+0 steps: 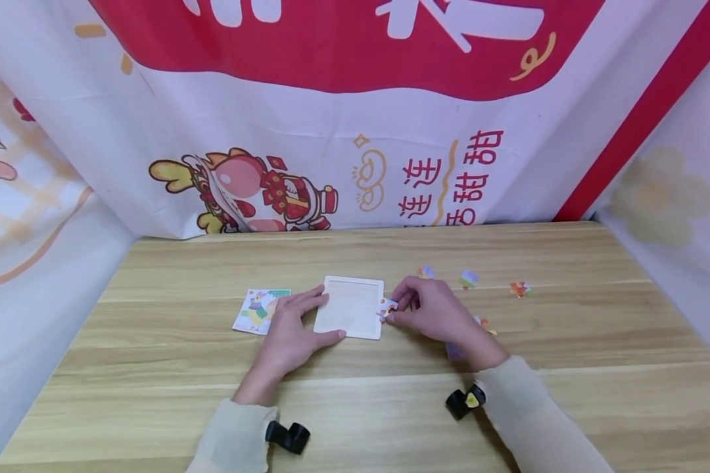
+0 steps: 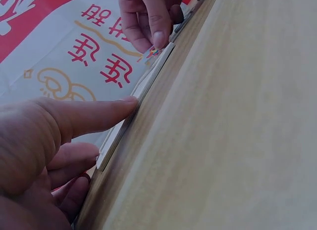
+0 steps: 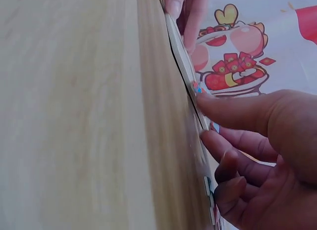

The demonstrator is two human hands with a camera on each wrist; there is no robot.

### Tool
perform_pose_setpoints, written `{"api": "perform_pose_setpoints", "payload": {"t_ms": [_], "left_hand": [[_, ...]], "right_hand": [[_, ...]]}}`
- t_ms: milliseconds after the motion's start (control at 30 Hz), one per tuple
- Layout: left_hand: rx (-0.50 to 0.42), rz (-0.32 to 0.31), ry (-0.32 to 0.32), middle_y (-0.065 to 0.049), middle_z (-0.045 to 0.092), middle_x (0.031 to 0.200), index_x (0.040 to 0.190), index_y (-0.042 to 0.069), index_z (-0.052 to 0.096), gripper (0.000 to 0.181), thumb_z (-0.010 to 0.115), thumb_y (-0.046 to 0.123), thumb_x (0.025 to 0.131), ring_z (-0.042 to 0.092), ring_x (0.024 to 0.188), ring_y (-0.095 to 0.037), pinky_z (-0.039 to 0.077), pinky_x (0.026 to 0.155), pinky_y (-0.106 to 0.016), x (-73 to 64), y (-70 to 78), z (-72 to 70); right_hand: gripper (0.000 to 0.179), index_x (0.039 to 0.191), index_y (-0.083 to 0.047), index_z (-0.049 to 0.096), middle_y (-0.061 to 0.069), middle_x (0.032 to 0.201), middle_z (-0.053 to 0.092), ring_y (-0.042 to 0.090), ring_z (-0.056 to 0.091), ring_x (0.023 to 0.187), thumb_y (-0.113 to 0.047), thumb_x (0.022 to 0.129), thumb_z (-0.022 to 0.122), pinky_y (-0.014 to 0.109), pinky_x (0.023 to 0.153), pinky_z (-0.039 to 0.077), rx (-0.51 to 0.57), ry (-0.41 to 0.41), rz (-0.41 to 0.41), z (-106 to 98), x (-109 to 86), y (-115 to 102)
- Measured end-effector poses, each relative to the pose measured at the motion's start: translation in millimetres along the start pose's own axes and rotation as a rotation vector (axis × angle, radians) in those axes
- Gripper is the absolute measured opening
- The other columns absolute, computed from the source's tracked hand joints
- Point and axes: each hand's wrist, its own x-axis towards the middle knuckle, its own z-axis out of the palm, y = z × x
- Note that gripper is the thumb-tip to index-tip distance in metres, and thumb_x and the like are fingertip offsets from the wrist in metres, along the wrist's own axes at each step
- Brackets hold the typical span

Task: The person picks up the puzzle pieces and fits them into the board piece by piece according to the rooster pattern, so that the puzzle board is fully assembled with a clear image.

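Observation:
A square white puzzle tray (image 1: 350, 307) with a raised rim lies flat on the table, its recess bare. My left hand (image 1: 292, 335) holds it at the near left corner, thumb on the near edge and fingertips at the left edge. Just beyond its right edge, my right hand (image 1: 432, 312) pinches a colorful jigsaw piece (image 1: 387, 307) between thumb and fingers. In the left wrist view, that piece (image 2: 152, 53) is at the far end of the tray (image 2: 143, 86). Part of a picture card (image 1: 257, 310) is covered by my left hand.
Loose jigsaw pieces lie to the right: one (image 1: 426, 272) behind my right hand, one (image 1: 469, 279) farther right, and a red-and-green one (image 1: 520, 289) beyond. A purple piece (image 1: 454, 352) shows partly under the right wrist. A printed cloth (image 1: 331, 144) hangs along the table's back edge.

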Motion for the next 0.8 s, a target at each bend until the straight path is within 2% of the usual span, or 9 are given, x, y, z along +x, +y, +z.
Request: {"api": "perform_pose_setpoints", "payload": {"t_ms": [133, 300, 533, 800], "left_hand": [[0.012, -0.001, 0.005, 0.000, 0.052, 0.167, 0.154, 0.011, 0.059, 0.083, 0.096, 0.033, 0.083, 0.040, 0.154, -0.030, 0.037, 0.129, -0.055, 0.3, 0.1, 0.9], [0.015, -0.008, 0.017, 0.000, 0.053, 0.166, 0.154, 0.011, 0.060, 0.084, 0.096, 0.035, 0.083, 0.041, 0.153, -0.030, 0.037, 0.129, -0.055, 0.6, 0.9, 2.6], [0.020, -0.013, 0.027, -0.003, 0.053, 0.166, 0.154, 0.010, 0.059, 0.085, 0.096, 0.036, 0.082, 0.040, 0.153, -0.030, 0.035, 0.130, -0.055, 0.7, 1.0, 4.2], [0.013, -0.004, 0.033, -0.005, 0.053, 0.166, 0.155, 0.010, 0.059, 0.086, 0.096, 0.035, 0.082, 0.040, 0.152, -0.031, 0.036, 0.129, -0.056, -0.2, 0.1, 4.2]], "right_hand": [[0.021, 0.103, -0.012, 0.075, 0.001, 0.091, 0.073, 0.015, 0.060, 0.081, -0.016, 0.088, 0.089, 0.025, 0.072, 0.050, 0.005, 0.018, 0.001, 3.6, 2.4, -1.9], [0.013, 0.100, -0.016, 0.074, -0.001, 0.089, 0.071, 0.015, 0.061, 0.082, -0.017, 0.094, 0.085, 0.028, 0.075, 0.052, 0.006, 0.031, -0.011, 5.4, 5.2, -6.8], [0.007, 0.097, -0.016, 0.073, -0.001, 0.089, 0.072, 0.015, 0.063, 0.082, -0.015, 0.097, 0.080, 0.031, 0.074, 0.055, 0.039, 0.007, -0.038, 7.3, 17.2, -17.8], [0.004, 0.098, -0.018, 0.076, 0.000, 0.091, 0.073, 0.019, 0.064, 0.085, -0.019, 0.097, 0.080, 0.030, 0.074, 0.054, 0.067, -0.033, 0.041, 15.2, 45.3, -33.9]]}}
